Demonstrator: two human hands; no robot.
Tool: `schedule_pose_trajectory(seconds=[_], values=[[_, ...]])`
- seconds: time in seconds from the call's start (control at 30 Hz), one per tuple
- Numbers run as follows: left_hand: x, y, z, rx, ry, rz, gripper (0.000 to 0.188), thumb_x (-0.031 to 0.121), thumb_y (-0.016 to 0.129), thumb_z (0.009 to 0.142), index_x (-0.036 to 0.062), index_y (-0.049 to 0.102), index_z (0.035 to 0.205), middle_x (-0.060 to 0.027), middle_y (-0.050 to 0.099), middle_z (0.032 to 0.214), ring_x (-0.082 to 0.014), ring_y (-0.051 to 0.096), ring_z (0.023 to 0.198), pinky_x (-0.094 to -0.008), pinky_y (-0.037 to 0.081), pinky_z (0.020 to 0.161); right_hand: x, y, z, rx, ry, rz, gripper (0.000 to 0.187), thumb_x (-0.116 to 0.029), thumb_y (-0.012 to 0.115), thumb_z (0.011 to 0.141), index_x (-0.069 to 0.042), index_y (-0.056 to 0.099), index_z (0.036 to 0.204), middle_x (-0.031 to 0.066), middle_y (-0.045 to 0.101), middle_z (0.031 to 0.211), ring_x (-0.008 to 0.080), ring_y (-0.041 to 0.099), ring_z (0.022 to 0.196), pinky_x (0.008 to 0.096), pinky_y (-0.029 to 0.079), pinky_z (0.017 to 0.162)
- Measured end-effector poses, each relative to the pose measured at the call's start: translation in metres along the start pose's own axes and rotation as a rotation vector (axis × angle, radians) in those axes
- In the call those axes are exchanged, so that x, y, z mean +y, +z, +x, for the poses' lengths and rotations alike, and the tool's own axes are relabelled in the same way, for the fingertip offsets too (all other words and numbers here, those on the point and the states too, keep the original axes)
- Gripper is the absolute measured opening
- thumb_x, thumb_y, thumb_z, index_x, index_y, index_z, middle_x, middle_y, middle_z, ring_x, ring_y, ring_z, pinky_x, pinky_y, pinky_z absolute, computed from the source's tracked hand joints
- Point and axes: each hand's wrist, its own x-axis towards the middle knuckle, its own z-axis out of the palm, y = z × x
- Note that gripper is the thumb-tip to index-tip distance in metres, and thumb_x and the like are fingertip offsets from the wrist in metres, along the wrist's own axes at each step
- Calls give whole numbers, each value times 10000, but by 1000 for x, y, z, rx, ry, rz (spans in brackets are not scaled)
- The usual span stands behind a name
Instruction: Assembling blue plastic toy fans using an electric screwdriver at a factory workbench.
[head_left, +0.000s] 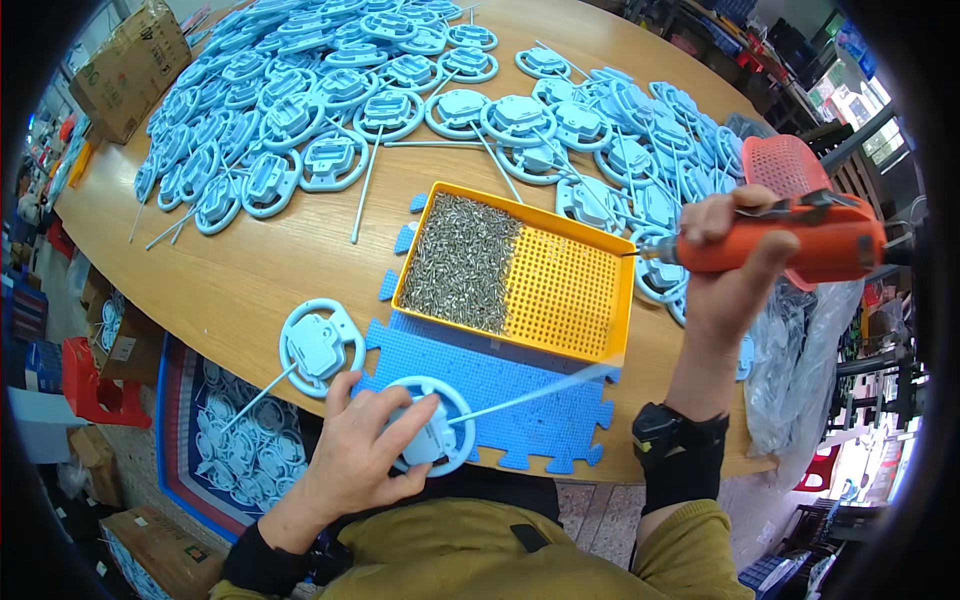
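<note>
My left hand (355, 450) is closed on a light blue plastic ring part (440, 445) with a thin stick, fingers across its middle, at the near edge of a blue foam mat (540, 410). An orange electric screwdriver (825, 240) is gripped in my right hand (725, 280), raised at the right. Its bit points left, over the right rim of a yellow tray (570, 290). Small metal screws (460, 260) fill the tray's left part; perforated floor shows on the right. A similar ring part (315, 345) lies left of the mat, beside my left hand.
Piles of similar light blue parts (330, 75) cover the table's far side. A pink basket (785, 165) and clear plastic bags (800, 350) sit at the right. Below the left table edge, a blue-rimmed bin (170, 440) holds more parts. A cardboard box (130, 75) stands far left.
</note>
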Motion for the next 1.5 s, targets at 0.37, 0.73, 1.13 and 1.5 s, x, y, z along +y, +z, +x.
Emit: schedule_pose_trajectory(seconds=[0.37,0.73,1.13,1.5], values=[[12,13,46,151,163,-57,538,250,745,687,104,562,1172,-96,529,1141,-279,514,1046,-523,287,1004,-15,36,-39,-77,-4,15,584,-619,599,792,-88,522,1022,11,484,691,142,462,609,304,387,616],[10,41,23,76,-106,66,749,396,790,626,64,498,1231,-147,492,1203,-330,477,1114,-607,232,992,67,18,-6,36,33,38,366,-332,691,828,-43,499,946,51,541,672,159,535,586,308,459,567],[26,24,91,308,69,57,438,297,750,684,66,621,1033,-73,551,1028,-273,505,1017,-509,273,993,10,40,-1,-68,-67,143,414,-363,703,824,-32,516,985,50,545,678,169,548,618,300,459,567],[27,41,40,207,-107,73,554,407,745,688,54,597,1088,-99,524,1056,-288,483,1032,-575,223,993,60,7,-6,24,55,-28,396,-378,686,832,-49,511,963,47,540,687,150,530,603,300,456,559]])
